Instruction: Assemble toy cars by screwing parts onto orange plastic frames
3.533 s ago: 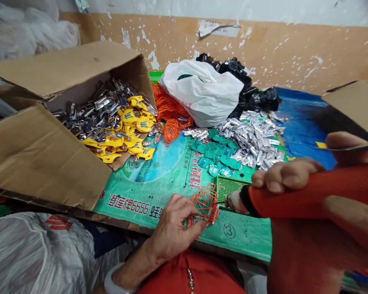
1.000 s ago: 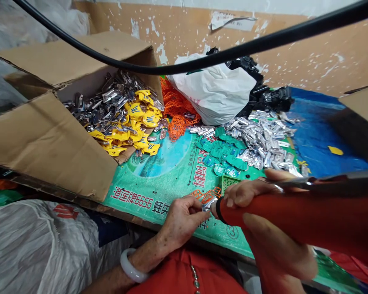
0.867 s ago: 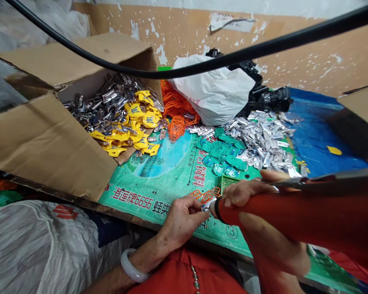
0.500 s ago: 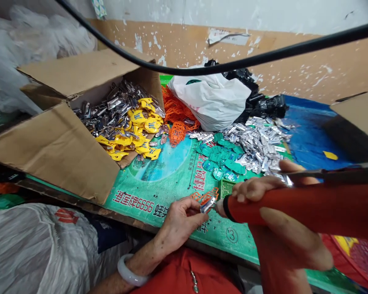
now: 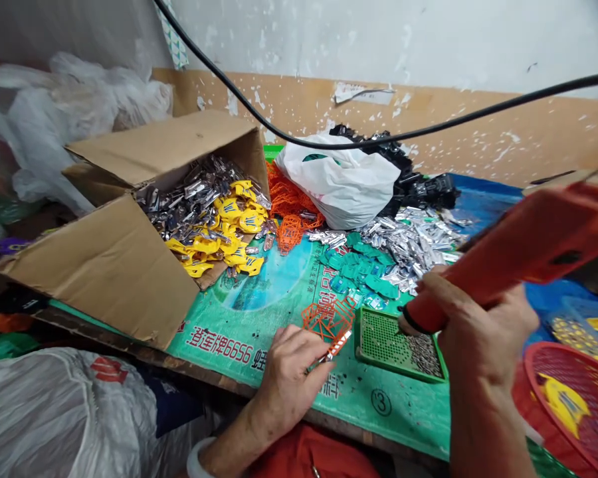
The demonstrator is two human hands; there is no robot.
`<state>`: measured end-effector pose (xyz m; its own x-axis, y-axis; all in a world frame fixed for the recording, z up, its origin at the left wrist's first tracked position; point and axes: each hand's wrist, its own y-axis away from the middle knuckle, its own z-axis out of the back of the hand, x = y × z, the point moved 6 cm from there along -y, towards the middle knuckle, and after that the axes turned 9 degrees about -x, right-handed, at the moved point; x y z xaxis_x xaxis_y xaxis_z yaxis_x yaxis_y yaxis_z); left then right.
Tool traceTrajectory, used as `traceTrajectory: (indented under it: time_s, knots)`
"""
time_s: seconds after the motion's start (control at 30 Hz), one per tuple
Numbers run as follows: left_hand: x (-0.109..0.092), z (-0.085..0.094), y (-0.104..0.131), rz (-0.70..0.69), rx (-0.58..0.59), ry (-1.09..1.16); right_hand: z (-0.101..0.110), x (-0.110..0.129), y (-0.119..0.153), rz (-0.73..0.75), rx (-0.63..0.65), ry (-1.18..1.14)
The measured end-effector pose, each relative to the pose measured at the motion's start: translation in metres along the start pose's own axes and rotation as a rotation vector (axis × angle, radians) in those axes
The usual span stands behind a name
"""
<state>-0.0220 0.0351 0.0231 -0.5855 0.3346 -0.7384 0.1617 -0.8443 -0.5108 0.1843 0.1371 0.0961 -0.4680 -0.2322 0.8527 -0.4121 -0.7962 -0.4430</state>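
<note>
My left hand (image 5: 292,372) pinches a small shiny metal-and-orange piece (image 5: 339,345) near the table's front edge. An orange mesh part (image 5: 323,318) lies just behind it. My right hand (image 5: 483,338) is wrapped round a red electric screwdriver (image 5: 508,255). Its tip points down over a green tray (image 5: 401,370) with a grid of holes and a heap of small screws (image 5: 423,354) at its right end. Behind the tray lie teal pieces (image 5: 363,262) and a pile of silver metal pieces (image 5: 413,242).
At the left, a tipped cardboard box (image 5: 114,265) spills yellow (image 5: 232,212) and metal pieces. A white bag (image 5: 341,176) and orange netting (image 5: 294,199) stand behind. A red basket (image 5: 523,392) is at the right. A black cable (image 5: 309,143) hangs across the view.
The screwdriver and my right hand have swung up and away from the piece in my left hand, over the green tray, which now shows. The view has shifted too.
</note>
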Motion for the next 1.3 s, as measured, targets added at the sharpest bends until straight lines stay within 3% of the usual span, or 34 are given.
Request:
traceTrajectory:
  time_s: [0.1,0.2,0.23,0.37,0.5,0.63,0.73,0.8,0.93,1.0,1.07,1.13,1.2,1.3]
  knots:
    - [-0.005,0.003,0.0,-0.132,-0.045,-0.097,0.012,0.004,0.008,0.034,-0.145,0.06]
    - [-0.008,0.003,-0.001,-0.174,-0.072,-0.15,0.018,0.018,0.038,0.267,-0.189,0.033]
    - [-0.009,0.002,-0.001,-0.183,-0.076,-0.167,0.015,0.019,0.051,0.323,-0.141,0.054]
    - [-0.014,-0.001,-0.001,-0.242,-0.091,-0.233,-0.019,0.008,0.103,0.411,0.305,0.085]
    - [-0.021,0.002,0.0,-0.287,-0.114,-0.209,-0.045,-0.009,0.118,0.168,0.51,-0.017]
    - [-0.028,0.01,0.002,-0.328,-0.065,-0.004,-0.06,-0.028,0.113,-0.221,0.678,-0.201]
    - [-0.029,0.022,0.001,-0.334,-0.11,0.06,-0.065,-0.042,0.11,-0.504,0.765,-0.337]
    - [-0.023,0.027,-0.004,-0.272,-0.114,0.017,-0.068,-0.042,0.108,-0.57,0.814,-0.423]
    - [-0.014,0.02,-0.015,-0.173,0.189,-0.008,-0.075,-0.027,0.111,-0.504,1.016,-0.545]
    - [-0.011,0.022,-0.02,-0.13,0.268,0.012,-0.08,-0.02,0.116,-0.46,1.129,-0.571]
    - [-0.005,0.027,-0.022,-0.004,0.307,0.058,-0.088,-0.015,0.12,-0.405,1.245,-0.53]
    - [0.006,0.033,-0.021,0.215,0.332,0.134,-0.099,-0.009,0.12,-0.221,1.378,-0.357]
    - [0.019,0.041,-0.015,0.47,0.301,0.214,-0.117,0.001,0.114,0.063,1.447,-0.146]
    - [0.038,0.048,-0.004,0.759,0.219,0.39,-0.164,0.021,0.093,0.309,1.369,0.005]
